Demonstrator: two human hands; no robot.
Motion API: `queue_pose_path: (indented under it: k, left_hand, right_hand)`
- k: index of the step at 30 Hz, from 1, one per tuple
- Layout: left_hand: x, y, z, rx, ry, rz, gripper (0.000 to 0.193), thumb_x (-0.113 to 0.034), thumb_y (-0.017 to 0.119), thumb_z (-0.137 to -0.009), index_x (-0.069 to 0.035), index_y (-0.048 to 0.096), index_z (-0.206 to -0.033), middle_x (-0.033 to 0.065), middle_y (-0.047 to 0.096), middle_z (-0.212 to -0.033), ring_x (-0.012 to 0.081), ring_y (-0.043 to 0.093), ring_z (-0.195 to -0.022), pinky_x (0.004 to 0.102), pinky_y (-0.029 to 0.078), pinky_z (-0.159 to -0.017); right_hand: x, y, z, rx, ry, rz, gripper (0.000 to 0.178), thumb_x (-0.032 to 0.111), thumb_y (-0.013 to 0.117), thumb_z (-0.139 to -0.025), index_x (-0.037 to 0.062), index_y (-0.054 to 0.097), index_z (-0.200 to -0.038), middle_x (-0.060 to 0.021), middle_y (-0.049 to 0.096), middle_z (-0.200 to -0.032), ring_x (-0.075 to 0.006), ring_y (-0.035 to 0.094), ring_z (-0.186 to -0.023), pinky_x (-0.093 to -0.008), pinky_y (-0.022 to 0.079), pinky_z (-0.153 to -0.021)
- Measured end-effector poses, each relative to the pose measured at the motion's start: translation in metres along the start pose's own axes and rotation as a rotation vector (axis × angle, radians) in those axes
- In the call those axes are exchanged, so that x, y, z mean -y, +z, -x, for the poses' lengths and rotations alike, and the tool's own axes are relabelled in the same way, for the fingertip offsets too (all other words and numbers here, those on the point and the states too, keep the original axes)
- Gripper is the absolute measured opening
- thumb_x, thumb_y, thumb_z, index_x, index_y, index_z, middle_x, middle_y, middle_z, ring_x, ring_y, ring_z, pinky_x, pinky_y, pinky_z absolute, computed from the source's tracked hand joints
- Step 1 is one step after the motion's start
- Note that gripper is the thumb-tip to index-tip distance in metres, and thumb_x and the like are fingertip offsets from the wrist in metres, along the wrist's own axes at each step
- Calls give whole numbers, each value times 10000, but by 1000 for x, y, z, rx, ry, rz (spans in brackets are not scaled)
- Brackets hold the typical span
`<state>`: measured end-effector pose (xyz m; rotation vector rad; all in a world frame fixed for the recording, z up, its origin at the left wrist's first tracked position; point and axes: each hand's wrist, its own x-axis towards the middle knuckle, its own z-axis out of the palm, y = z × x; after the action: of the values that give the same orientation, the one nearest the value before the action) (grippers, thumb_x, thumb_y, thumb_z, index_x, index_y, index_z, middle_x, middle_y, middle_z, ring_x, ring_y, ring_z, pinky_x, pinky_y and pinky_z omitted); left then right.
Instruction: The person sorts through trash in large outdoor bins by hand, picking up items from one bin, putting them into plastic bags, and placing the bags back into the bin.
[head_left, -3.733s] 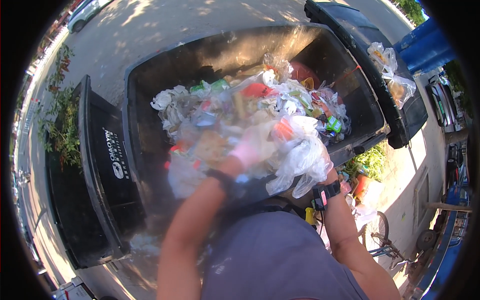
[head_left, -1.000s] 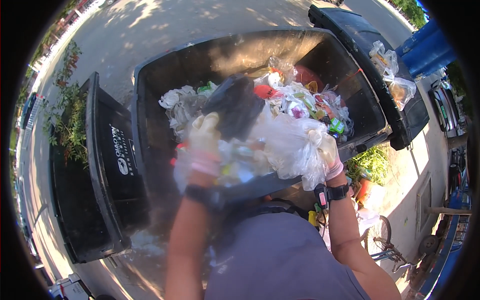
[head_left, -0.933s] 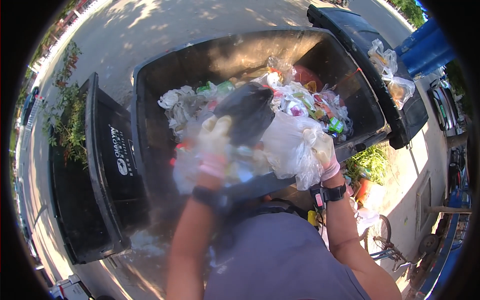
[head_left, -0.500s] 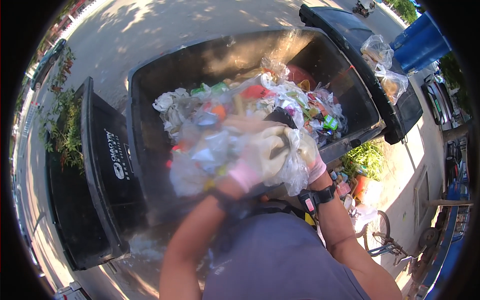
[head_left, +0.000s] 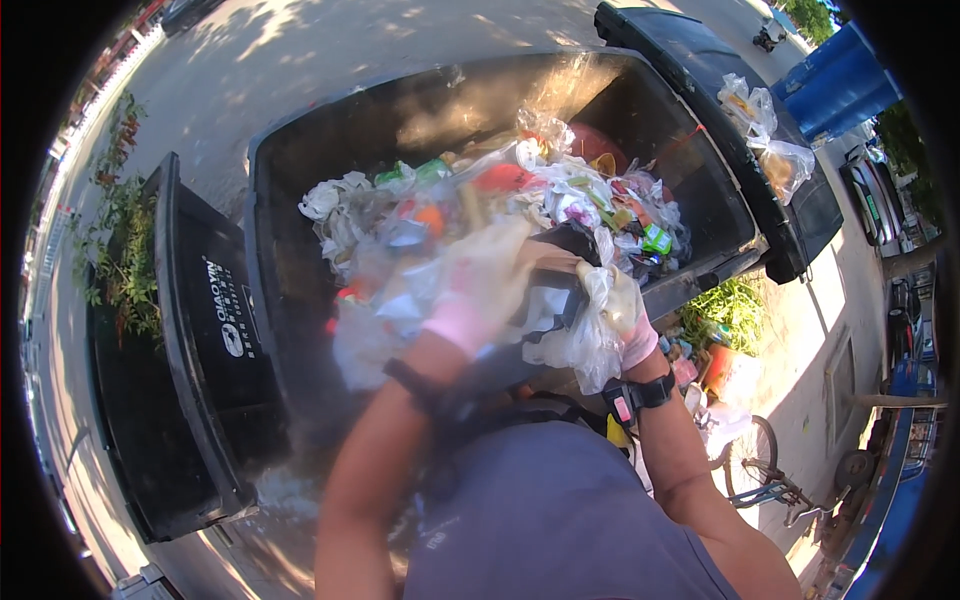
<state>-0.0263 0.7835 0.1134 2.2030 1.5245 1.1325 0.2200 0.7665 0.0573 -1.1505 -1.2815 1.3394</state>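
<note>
My left hand (head_left: 480,272), in a whitish glove with a pink cuff, is over the heap of rubbish (head_left: 590,195) inside a large dark bin (head_left: 440,90). Motion blurs its fingers, so I cannot tell whether they grip anything. A brownish strip (head_left: 555,260) stretches between my two hands. My right hand (head_left: 632,318), gloved the same way, is closed on a crumpled clear plastic bag (head_left: 590,345) that hangs by the bin's near rim. Beneath my left hand are pale bags and scraps, partly smeared.
Left of the bin stands another black bin (head_left: 215,320) with leafy stems (head_left: 135,260). The dark lid (head_left: 690,60) is folded back on the right and carries filled clear bags (head_left: 780,165). Greens (head_left: 728,315) and litter lie on the ground at right, near a bicycle (head_left: 760,480).
My left hand has moved left and slightly away from me, widening the gap between my hands. My right hand stays near the same spot with the plastic bag.
</note>
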Motion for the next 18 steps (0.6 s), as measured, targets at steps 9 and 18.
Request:
queue_pose_path:
  k: [9,18]
  left_hand:
    - [67,-49,-15,-155,-486,-155,275,-207,677,-981,-41,756,-1186,175,766,-1105,333,752,-973,397,575,-864]
    - [-7,-48,6,419,42,-55,564,-400,744,-889,-17,673,-1297,212,629,-1427,404,594,-1306,500,475,-1089]
  right_hand:
    - [1,-43,8,152,-460,677,199,50,729,-896,55,752,-1093,-88,637,-906,-262,648,-788,-380,508,-692]
    - [4,-40,7,-65,-345,556,200,115,748,-845,37,705,-1025,-51,592,-835,-220,604,-719,-342,486,-630]
